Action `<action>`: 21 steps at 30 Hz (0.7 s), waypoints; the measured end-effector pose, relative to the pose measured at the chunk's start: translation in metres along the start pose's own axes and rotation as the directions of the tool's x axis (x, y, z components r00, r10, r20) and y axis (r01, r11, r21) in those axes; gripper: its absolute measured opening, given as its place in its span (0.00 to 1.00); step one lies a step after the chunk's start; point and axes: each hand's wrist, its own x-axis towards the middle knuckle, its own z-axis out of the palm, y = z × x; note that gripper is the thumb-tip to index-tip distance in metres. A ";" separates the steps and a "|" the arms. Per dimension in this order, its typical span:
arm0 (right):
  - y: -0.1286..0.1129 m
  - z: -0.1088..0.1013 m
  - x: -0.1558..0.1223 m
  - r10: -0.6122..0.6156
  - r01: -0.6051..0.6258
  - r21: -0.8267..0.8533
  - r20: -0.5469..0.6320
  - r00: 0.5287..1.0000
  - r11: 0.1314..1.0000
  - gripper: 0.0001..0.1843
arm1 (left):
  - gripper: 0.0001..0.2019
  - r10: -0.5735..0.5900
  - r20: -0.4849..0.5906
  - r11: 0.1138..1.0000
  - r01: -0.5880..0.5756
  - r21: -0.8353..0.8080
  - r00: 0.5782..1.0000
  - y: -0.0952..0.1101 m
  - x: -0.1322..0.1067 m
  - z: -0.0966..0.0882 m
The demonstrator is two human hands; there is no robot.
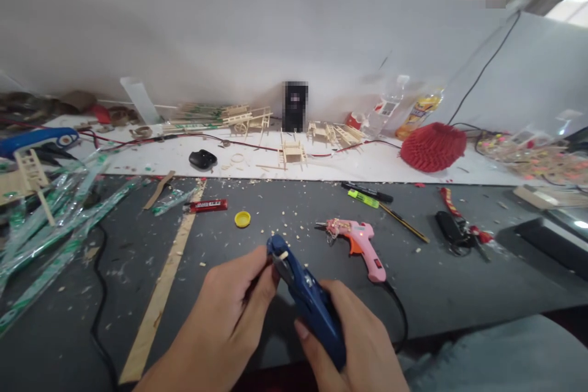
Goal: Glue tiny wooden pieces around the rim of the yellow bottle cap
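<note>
Left hand (229, 306) and right hand (358, 337) in the head view, converging above the dark tabletop (441, 288); clock directions are read with twelve away from the person. The right hand is wrapped around the handles of a blue hand cutter (310, 297), gripping it from the four o'clock side. The cutter's long axis runs from five o'clock at its handle end to eleven o'clock at its head. A small pale wood piece (283, 255) shows at that head. The left hand is closed in a pinch just beside the head, at about eight o'clock from it, and is the nearer hand to the cutting end; what its fingertips hold cannot be told. This meeting of pinch and cutter head is the governing relation. From the cutter, a pink glue gun (361, 239) lies near one o'clock, untouched, its nozzle toward nine. A yellow cap (242, 219) lies between ten and eleven o'clock from the cutter head; a miniature wooden chair (293, 152) stands well apart at twelve.
</note>
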 end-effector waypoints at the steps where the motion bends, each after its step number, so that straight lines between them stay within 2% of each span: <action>1: 0.000 0.004 -0.003 -0.014 0.013 -0.018 -0.037 0.999 1.000 0.10 | 0.19 0.008 -0.004 1.000 -0.008 0.008 1.000 0.001 0.001 0.000; 3: -0.003 0.007 -0.006 -0.017 0.015 -0.034 -0.032 0.999 0.999 0.08 | 0.20 0.018 -0.010 1.000 -0.018 0.022 1.000 0.002 0.002 -0.001; 6: -0.007 0.001 -0.006 0.017 -0.017 -0.075 0.005 1.000 0.997 0.07 | 0.21 0.031 -0.002 0.999 -0.031 0.039 1.000 0.005 0.002 -0.002; 11: 0.000 -0.016 -0.006 -0.084 0.097 -0.123 0.110 0.990 0.988 0.08 | 0.22 0.055 0.006 0.997 -0.055 0.047 0.998 0.005 -0.001 -0.004; 16: -0.002 -0.015 -0.009 -0.105 0.118 -0.137 0.098 0.990 0.983 0.10 | 0.23 0.031 0.009 0.998 -0.031 0.062 0.999 0.004 0.000 -0.003; 21: -0.012 -0.009 -0.010 -0.013 0.015 -0.156 0.016 1.000 0.988 0.11 | 0.24 -0.011 0.039 0.997 0.008 0.072 0.999 0.004 0.004 -0.003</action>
